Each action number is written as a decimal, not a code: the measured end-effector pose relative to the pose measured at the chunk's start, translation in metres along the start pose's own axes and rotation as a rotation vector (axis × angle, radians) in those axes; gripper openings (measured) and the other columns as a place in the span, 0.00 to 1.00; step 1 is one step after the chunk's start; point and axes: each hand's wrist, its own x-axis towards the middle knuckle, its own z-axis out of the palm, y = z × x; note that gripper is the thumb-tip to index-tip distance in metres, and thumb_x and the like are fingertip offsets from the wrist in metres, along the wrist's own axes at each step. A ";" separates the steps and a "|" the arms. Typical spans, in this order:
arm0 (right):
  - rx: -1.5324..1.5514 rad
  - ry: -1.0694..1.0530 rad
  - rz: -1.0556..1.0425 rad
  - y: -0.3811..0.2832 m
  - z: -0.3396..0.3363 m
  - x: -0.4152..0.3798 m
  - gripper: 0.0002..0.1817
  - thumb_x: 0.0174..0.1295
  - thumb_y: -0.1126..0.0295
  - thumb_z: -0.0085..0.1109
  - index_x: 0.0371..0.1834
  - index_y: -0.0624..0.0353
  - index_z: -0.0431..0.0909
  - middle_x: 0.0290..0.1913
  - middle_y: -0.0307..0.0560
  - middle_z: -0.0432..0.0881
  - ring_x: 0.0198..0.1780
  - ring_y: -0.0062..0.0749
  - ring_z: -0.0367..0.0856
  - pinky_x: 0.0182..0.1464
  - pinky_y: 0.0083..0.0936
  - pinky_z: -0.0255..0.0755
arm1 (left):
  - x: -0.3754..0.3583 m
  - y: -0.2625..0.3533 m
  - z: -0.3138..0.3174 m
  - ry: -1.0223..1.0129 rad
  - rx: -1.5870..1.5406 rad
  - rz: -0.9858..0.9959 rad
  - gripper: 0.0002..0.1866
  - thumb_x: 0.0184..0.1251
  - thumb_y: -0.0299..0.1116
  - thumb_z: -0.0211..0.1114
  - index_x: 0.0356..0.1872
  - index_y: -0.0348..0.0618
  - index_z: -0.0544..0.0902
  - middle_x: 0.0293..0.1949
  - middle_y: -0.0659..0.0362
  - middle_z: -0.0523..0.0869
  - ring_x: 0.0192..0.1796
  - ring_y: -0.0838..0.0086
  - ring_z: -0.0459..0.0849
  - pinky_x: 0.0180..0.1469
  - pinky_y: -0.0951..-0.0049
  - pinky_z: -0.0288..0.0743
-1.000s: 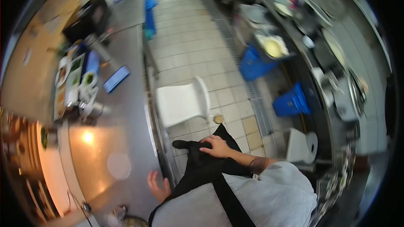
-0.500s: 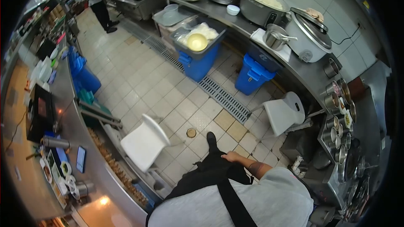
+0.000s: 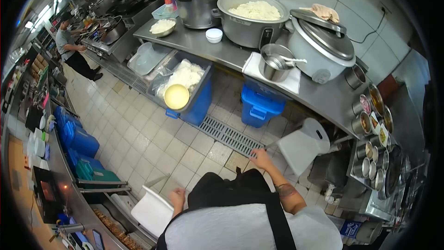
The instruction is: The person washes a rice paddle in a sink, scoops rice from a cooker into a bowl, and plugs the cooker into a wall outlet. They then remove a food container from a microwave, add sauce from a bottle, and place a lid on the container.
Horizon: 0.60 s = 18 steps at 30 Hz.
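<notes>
My left hand [image 3: 176,197] hangs at my ten o'clock, fingers bent inward; its palm is turned out of sight, so I can't tell whether it holds anything. Nearest to it is the white moulded plastic chair [image 3: 151,213] at my nine o'clock, and I can't tell whether the two touch. My right hand [image 3: 262,159] is at my one o'clock, fingers loosely bent and a little apart, empty. It sits in front of the long grey slotted floor drain [image 3: 221,132], near the pale grey plastic chair [image 3: 303,144] with a slot in its back, at my two o'clock.

Across the tiled floor [image 3: 189,155], the long stainless steel surface [image 3: 193,40] runs from eleven to two o'clock. At twelve stands the round grey metal cooker [image 3: 249,31], its top uncovered and heaped with white rice [image 3: 257,11]. At one is the white round cooker [image 3: 317,60] with a steel lid, and just beside it a steel pot [image 3: 273,71] on a folded white cloth [image 3: 290,83].

At eleven, below the surface's edge, a dark grey rectangular tub [image 3: 200,86] holds more white rice, with a pale yellow round bowl [image 3: 176,96] in it. Farther off, between ten and eleven, a person in a grey top [image 3: 64,40] stands by the stove.
</notes>
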 end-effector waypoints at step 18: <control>0.282 0.535 -0.157 -0.136 -0.264 0.309 0.08 0.54 0.78 0.55 0.37 0.59 0.77 0.44 0.47 0.76 0.45 0.32 0.76 0.37 0.20 0.69 | 0.272 0.441 -0.054 0.006 -0.422 0.687 0.11 0.56 0.30 0.62 0.38 0.34 0.81 0.36 0.47 0.84 0.38 0.63 0.84 0.40 0.68 0.76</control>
